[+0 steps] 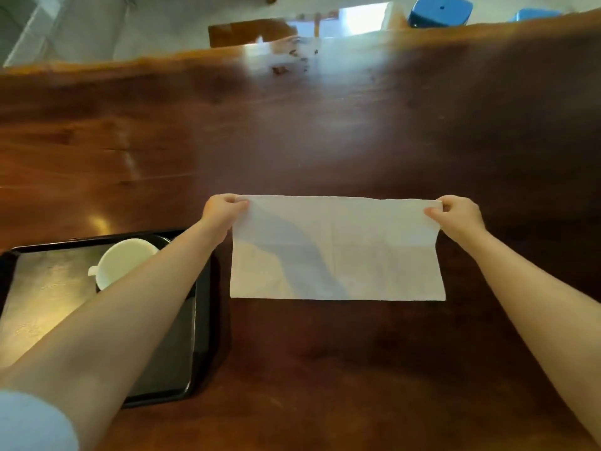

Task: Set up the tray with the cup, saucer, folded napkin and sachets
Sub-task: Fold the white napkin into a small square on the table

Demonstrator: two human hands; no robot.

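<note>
White paper napkin (336, 249), opened to a wide rectangle with fold creases, lying on the dark wooden table (325, 131). The left hand (222, 209) pinches its far left corner between thumb and fingers; the right hand (457, 213) pinches the far right corner likewise, the far edge drawn straight between them. To the left, a black tray (203, 320) rests on the table, apart from the napkin, bearing a white cup (122, 262) near its far right corner; the left forearm crosses above both. Blue stools (439, 9) beyond the far table edge; saucer and sachets cannot be made out
</note>
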